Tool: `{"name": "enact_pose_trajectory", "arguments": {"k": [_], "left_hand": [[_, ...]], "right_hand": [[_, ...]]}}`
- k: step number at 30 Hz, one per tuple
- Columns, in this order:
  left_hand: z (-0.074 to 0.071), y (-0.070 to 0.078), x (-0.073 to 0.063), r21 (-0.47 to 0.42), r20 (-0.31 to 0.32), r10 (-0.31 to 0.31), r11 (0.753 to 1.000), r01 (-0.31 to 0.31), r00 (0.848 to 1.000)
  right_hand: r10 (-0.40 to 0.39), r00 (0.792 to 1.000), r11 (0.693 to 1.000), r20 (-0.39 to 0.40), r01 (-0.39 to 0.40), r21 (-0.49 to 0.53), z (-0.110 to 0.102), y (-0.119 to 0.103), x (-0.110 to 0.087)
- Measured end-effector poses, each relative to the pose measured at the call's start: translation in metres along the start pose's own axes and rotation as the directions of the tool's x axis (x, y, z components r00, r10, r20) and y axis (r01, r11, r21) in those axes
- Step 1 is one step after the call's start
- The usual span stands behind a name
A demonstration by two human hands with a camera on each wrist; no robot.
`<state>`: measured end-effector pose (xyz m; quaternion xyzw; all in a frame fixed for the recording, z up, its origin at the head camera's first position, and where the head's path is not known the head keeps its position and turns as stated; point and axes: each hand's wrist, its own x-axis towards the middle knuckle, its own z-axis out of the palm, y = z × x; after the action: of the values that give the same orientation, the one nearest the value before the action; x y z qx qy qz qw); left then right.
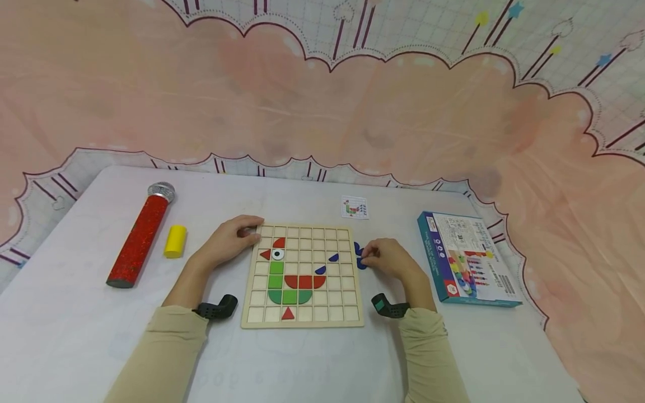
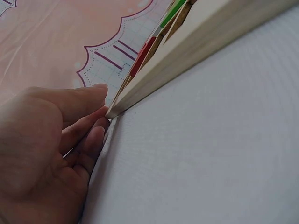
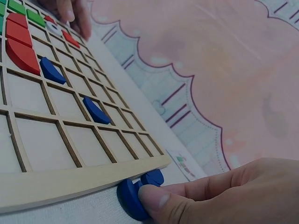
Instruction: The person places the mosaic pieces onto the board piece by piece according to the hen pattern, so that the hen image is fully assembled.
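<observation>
A square wooden grid board [image 1: 306, 324] holds green, red and blue pieces and a round eye piece [image 1: 277, 254], forming a bird-like figure. My left hand [image 1: 228, 242] holds the board's far left corner, which lies between thumb and fingers in the left wrist view. Off the board's right edge, my right hand [image 1: 393, 258] pinches a blue piece [image 3: 132, 200] with a curved edge. Another blue piece [image 3: 152, 177] lies against it, close to the fingertips. Two blue pieces sit in the grid, one [image 3: 96, 111] nearer the right hand, the other [image 3: 52, 71] beside the red ones.
Behind the board lies a small pattern card [image 1: 355, 207] with a similar figure. A flat box [image 1: 468, 257] is at the right. A red microphone-shaped tube [image 1: 138, 240] and a yellow cylinder [image 1: 175, 241] lie at the left on the white table [image 1: 282, 364].
</observation>
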<state>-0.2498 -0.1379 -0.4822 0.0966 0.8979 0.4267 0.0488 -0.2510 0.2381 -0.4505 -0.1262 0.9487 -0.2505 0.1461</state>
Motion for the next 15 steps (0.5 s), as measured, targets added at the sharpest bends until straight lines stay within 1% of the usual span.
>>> {"name": "enact_pose_trajectory", "arguments": {"k": [6, 9, 15], "left_hand": [[0.0, -0.002, 0.002, 0.0, -0.014, 0.018, 1.0, -0.018, 1.0], [0.001, -0.002, 0.002, -0.001, -0.012, 0.018, 1.0, -0.018, 1.0], [0.001, -0.002, 0.001, 0.0, -0.011, 0.017, 1.0, -0.017, 1.0]], "right_hand": [[0.016, 1.0, 1.0, -0.007, -0.016, 0.024, -0.002, 0.001, 0.0], [0.001, 1.0, 0.999, -0.027, 0.0, 0.036, -0.001, 0.0, 0.001], [-0.045, 0.998, 0.997, -0.054, 0.048, 0.057, 0.005, -0.011, 0.004]]}}
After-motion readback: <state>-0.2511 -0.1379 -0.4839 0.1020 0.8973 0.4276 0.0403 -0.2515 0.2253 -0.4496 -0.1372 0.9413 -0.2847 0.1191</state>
